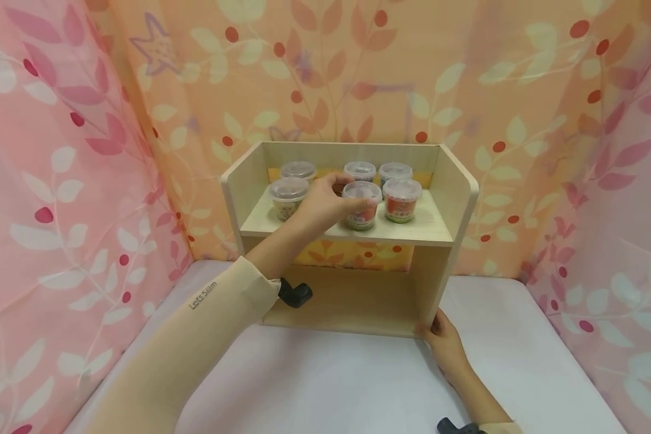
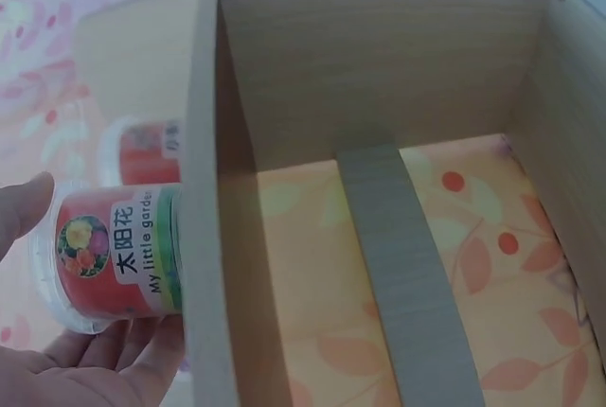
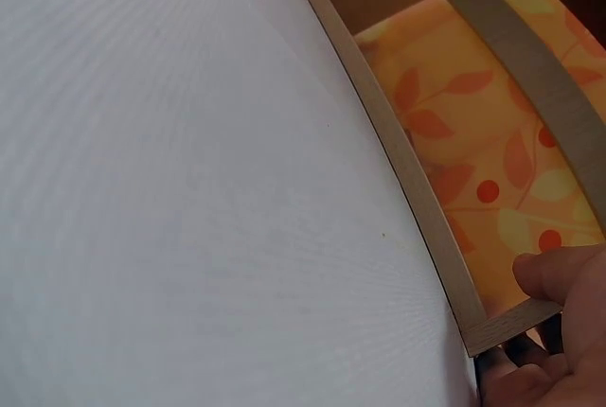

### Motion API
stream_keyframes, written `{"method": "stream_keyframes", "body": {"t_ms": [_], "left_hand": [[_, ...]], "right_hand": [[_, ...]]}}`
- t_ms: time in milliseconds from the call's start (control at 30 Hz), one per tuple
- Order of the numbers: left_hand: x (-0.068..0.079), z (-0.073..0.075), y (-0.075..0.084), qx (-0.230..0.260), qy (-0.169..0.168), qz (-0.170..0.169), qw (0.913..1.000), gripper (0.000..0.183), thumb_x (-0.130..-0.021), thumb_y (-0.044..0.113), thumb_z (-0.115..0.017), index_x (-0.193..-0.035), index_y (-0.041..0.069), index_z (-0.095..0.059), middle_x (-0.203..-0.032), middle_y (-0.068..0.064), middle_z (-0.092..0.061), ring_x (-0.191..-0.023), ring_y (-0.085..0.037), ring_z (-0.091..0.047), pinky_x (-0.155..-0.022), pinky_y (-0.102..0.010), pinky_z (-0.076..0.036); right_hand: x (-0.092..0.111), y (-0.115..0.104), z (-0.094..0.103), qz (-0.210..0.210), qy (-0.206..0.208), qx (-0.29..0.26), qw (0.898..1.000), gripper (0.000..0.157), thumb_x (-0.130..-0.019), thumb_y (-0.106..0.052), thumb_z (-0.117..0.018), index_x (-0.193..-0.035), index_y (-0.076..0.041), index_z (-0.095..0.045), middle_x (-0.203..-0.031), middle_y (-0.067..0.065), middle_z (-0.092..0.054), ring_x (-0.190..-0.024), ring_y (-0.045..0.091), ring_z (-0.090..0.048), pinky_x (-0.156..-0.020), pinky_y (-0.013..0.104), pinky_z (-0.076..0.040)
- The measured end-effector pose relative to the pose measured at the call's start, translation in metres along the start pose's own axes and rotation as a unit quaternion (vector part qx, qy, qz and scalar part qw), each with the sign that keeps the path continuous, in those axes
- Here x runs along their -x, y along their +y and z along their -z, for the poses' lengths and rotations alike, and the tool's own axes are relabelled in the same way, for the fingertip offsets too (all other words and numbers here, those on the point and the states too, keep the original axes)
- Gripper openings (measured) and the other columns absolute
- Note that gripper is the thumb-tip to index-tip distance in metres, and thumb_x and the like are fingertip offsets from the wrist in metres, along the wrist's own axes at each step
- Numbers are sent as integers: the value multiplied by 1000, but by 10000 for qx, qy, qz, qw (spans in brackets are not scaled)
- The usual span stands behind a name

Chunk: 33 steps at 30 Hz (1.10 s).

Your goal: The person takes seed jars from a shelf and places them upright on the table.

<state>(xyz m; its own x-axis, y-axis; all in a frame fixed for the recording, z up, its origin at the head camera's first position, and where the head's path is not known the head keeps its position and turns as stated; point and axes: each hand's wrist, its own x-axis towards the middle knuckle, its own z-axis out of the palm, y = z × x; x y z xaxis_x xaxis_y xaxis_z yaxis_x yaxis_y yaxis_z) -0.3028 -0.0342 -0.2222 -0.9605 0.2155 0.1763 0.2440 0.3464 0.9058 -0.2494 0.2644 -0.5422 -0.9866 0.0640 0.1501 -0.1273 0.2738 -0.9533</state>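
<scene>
On the upper board of a small wooden shelf (image 1: pixel 347 240), my left hand (image 1: pixel 325 202) grips a lidded plastic cup (image 1: pixel 361 208) by its sides. In the left wrist view that cup (image 2: pixel 118 251) has a red and green label with a flower picture and "My little garden". Just right of it stands a second red-labelled cup (image 1: pixel 401 202). Low on the shelf's right side panel, my right hand (image 1: pixel 446 346) holds the front corner. The right wrist view shows its thumb (image 3: pixel 554 273) on the inner side of the panel and fingers on the outer side.
Other lidded cups stand on the upper board: a front left cup (image 1: pixel 289 198), a back left cup (image 1: pixel 298 170) and two at the back right (image 1: pixel 396 173). The shelf's lower compartment (image 1: pixel 347 298) lies below. White tabletop (image 1: pixel 325 380) surrounds it, with patterned curtains (image 1: pixel 325 72) behind and beside.
</scene>
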Motion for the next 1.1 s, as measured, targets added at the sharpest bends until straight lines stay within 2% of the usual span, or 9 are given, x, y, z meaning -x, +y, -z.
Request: {"method": "stream_keyframes", "body": {"t_ms": [367,500,700,900,1100], "left_hand": [[42,19,2,28,-69,-208,9998,73,-75,47,-91,-133,19,-57,-123,2,-62,-114,-17,-59,-93,-36,-54],[55,19,-1,275,-162,-252,9992,70,-76,39,-92,-132,15,-57,-122,-1,-64,-112,-18,-62,-91,-35,-56],[76,18,-11,571,-293,-262,9976,67,-77,32,-92,-130,15,-57,-123,-2,-64,-112,-20,-62,-90,-34,-55],[96,19,-27,634,-247,-372,9970,62,-79,22,-91,-129,12,-56,-125,-5,-64,-112,-22,-65,-89,-32,-58],[107,11,-40,843,-223,-563,9946,61,-78,13,-91,-126,8,-55,-125,-8,-64,-110,-22,-67,-92,-28,-57]], "right_hand": [[0,0,-4,102,58,88,9999,72,-96,-4,-69,-159,-3,-33,-156,24,-44,-144,41,-42,-95,1,-36],[0,-5,-1,124,47,193,9997,72,-96,-3,-69,-158,-3,-33,-154,25,-45,-143,41,-44,-94,1,-36],[-2,1,0,141,52,214,9997,71,-97,-7,-69,-159,-6,-34,-155,24,-45,-143,40,-44,-95,1,-36],[-1,2,-1,123,42,267,9996,70,-98,-7,-67,-159,-5,-33,-156,24,-44,-144,41,-42,-95,1,-36],[-2,3,1,120,12,219,9997,72,-97,-8,-68,-160,-6,-31,-157,24,-42,-144,43,-41,-95,0,-35]]}}
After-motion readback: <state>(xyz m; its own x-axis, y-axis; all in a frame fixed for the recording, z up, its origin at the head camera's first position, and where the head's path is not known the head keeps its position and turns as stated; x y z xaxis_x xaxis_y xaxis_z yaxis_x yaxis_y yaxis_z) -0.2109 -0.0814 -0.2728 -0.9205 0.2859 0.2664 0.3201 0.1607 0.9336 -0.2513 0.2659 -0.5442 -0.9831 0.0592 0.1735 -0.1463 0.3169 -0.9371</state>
